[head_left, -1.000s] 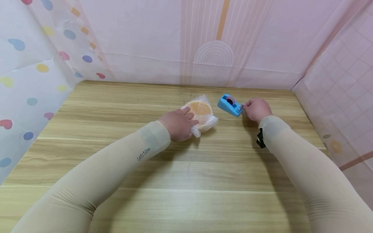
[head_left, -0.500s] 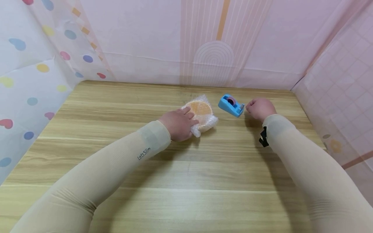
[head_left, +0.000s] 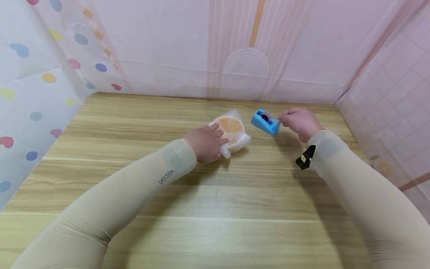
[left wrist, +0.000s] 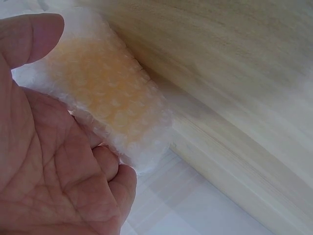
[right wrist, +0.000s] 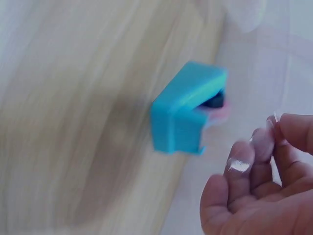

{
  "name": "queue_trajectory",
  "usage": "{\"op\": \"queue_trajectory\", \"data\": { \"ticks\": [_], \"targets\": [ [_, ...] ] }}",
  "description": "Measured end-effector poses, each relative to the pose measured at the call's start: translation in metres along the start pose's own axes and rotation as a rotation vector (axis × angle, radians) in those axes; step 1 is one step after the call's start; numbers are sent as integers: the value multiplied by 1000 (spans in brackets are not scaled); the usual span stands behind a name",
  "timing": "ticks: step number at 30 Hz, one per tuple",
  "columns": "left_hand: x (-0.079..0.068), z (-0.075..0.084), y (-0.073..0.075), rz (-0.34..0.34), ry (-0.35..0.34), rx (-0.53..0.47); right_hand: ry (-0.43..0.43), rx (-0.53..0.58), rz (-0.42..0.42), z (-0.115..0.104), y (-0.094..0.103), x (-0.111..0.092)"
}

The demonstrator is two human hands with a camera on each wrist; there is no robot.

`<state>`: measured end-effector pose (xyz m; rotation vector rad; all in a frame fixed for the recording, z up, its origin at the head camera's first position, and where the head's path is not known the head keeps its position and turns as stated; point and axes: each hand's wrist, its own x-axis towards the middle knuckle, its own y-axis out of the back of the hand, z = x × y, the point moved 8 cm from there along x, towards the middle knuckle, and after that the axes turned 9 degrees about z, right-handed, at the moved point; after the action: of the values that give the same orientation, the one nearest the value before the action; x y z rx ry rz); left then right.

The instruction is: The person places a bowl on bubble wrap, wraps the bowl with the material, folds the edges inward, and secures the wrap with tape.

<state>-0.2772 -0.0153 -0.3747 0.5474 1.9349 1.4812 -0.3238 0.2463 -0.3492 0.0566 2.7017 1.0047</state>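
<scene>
A bubble-wrapped package (head_left: 235, 134) with an orange round piece inside lies near the table's middle back. My left hand (head_left: 205, 144) holds it by its near left side, fingers over its top and thumb (left wrist: 46, 36) near its lower side. At the right, my right hand (head_left: 300, 121) is just beside the blue tape dispenser (head_left: 263, 121). Thumb and forefinger pinch a small piece of clear tape (right wrist: 275, 117), and a shiny strip shows across another finger (right wrist: 239, 164). The dispenser holds a pinkish roll on a black core.
The wooden table (head_left: 215, 216) runs up to a patterned wall covering (head_left: 161, 56) at the back, with more covering at both sides. A black strap piece (head_left: 306, 157) hangs at my right cuff.
My right hand drew away from the dispenser's cutter to the right, then came back up close beside it with fingers more extended. The left hand and package stayed put.
</scene>
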Motion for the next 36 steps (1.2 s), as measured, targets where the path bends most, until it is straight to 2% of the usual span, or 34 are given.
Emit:
{"op": "queue_trajectory", "data": {
  "ticks": [7,11,18,27,32,36],
  "targets": [
    [1,2,2,13,-7,-2,102,200,-28,-28,-17,-11],
    [2,4,3,24,-14,6,162,242,-40,-41,-26,-16],
    [2,4,3,23,-9,1,188,287,-81,-55,-40,-24],
    [3,3,2,15,5,-14,215,281,-111,-68,-62,-22],
    [2,4,2,13,5,-13,260,217,-113,-80,-77,-24],
    [2,6,3,21,-4,-7,289,111,-87,-86,-86,-24]
  ]
}}
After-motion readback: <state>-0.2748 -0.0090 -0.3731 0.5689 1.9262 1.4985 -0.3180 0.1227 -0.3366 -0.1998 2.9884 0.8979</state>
